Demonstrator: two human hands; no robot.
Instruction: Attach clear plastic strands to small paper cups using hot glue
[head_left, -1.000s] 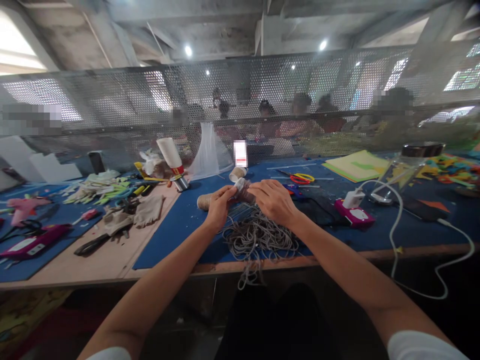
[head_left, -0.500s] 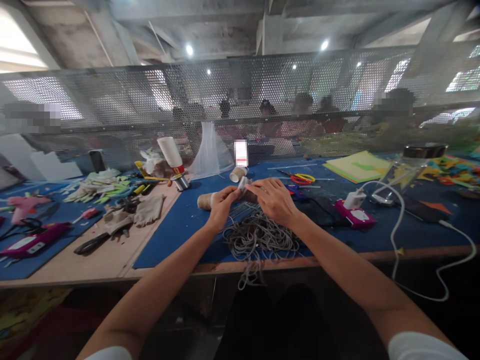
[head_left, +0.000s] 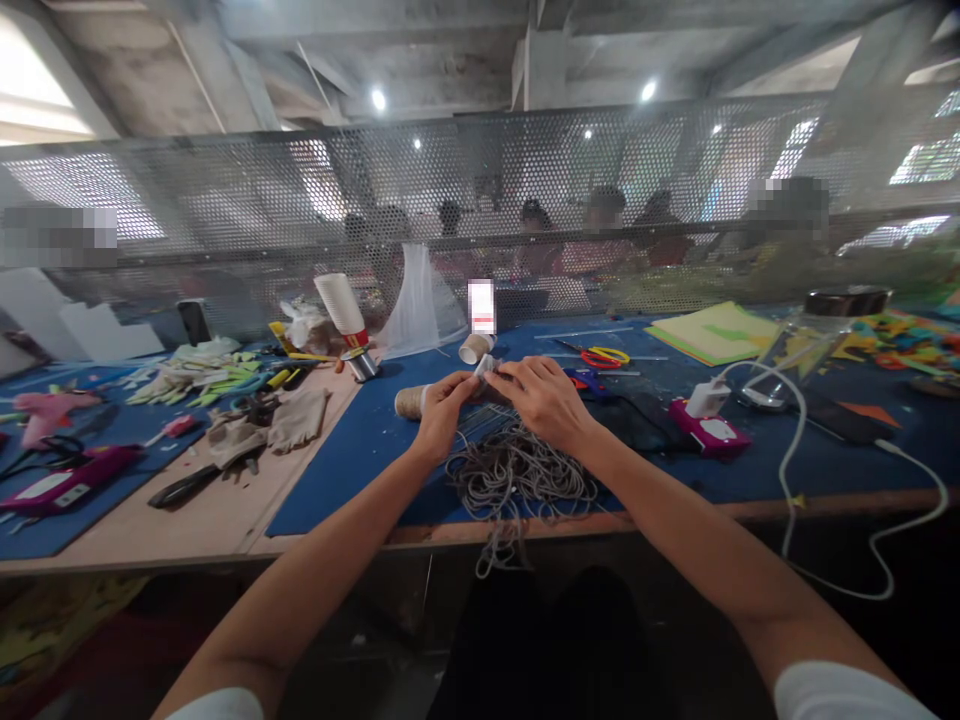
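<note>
A small whitish-grey piece [head_left: 485,367] is pinched in the fingers of my left hand [head_left: 442,410]. My right hand [head_left: 549,400] meets it from the other side, thumb and fingertips pressed together at the piece; whether they grip it or something thinner is too small to tell. Just beneath both hands lies a tangled heap of grey cord [head_left: 521,475], with a few loops hanging over the table's front edge. A roll of brown twine [head_left: 409,402] rests left of my left hand, and another roll [head_left: 474,349] lies behind the hands.
Scissors [head_left: 606,357] and a purple box with a white plug [head_left: 712,428] are on the right, near a clear jar [head_left: 799,350] and a white cable. Paper cups [head_left: 341,305], gloves [head_left: 298,422] and a pink glue gun [head_left: 52,412] occupy the left. A mesh screen stands behind.
My right hand's fingers have shifted slightly left, closer to the small piece. My left hand has hardly moved.
</note>
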